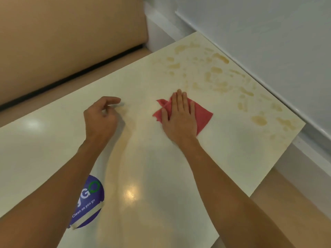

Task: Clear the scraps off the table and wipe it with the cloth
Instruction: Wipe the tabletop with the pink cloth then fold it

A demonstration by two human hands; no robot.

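A folded red cloth (pixel 203 116) lies flat near the middle of the cream table (pixel 53 140). My right hand (pixel 180 117) presses on it with straight fingers laid flat. My left hand (pixel 101 119) hovers just above the tabletop to the left of the cloth, fingers loosely curled and holding nothing. Yellowish-brown wet smears (pixel 218 72) cover the table's far right part, beyond the cloth. A fainter streak (pixel 118 153) runs down between my forearms. No solid scraps show.
A round purple sticker (pixel 89 201) reading "Clean as you go" sits near the table's front left, partly under my left forearm. A tan padded bench (pixel 62 42) runs along the far left side. A white wall ledge (pixel 268 56) borders the right edge.
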